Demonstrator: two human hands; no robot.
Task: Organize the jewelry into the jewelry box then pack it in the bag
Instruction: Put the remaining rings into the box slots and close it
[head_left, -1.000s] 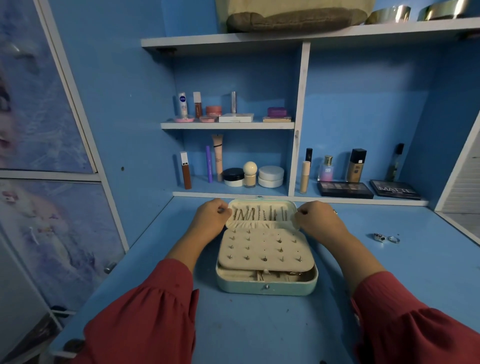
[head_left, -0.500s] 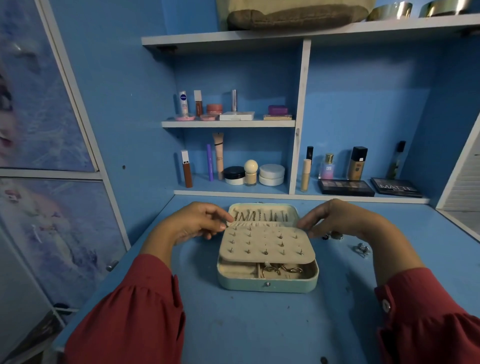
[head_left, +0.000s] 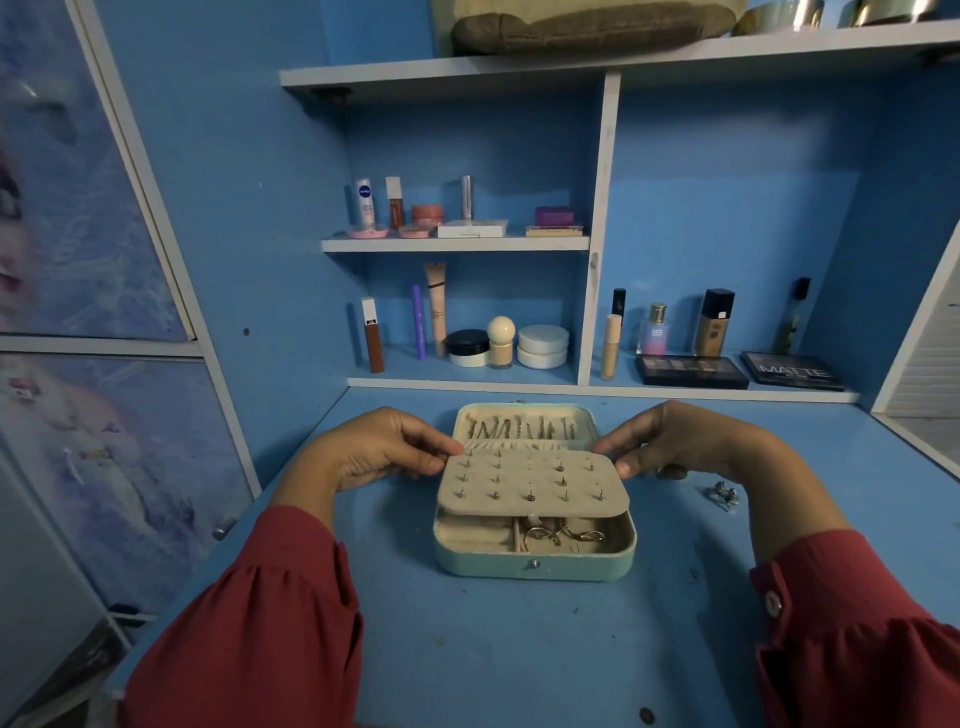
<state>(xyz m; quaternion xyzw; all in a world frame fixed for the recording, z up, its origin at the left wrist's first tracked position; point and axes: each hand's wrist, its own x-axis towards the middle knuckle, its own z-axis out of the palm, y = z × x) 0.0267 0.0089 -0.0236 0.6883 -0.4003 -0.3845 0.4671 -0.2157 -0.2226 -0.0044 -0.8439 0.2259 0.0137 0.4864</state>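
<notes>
A pale green jewelry box (head_left: 535, 564) lies open on the blue desk, its lid (head_left: 522, 423) laid back with several chains inside. A beige earring panel (head_left: 532, 483) studded with several earrings hovers flat over the base. My left hand (head_left: 374, 452) pinches the panel's far left corner. My right hand (head_left: 680, 444) pinches its far right corner. Gold hoop earrings (head_left: 561, 535) show in the front compartment under the panel. Silver rings (head_left: 723, 493) lie loose on the desk to the right of the box.
Cosmetics fill the shelves behind the desk: bottles, jars and two eyeshadow palettes (head_left: 693, 370) on the lowest shelf. A beige and olive bag (head_left: 576, 23) sits on the top shelf. A patterned cabinet door (head_left: 93, 364) stands on the left.
Both hands moved from the lid's inner edge to the earring panel's far corners and swung it down over the base. The view shifted a little closer.
</notes>
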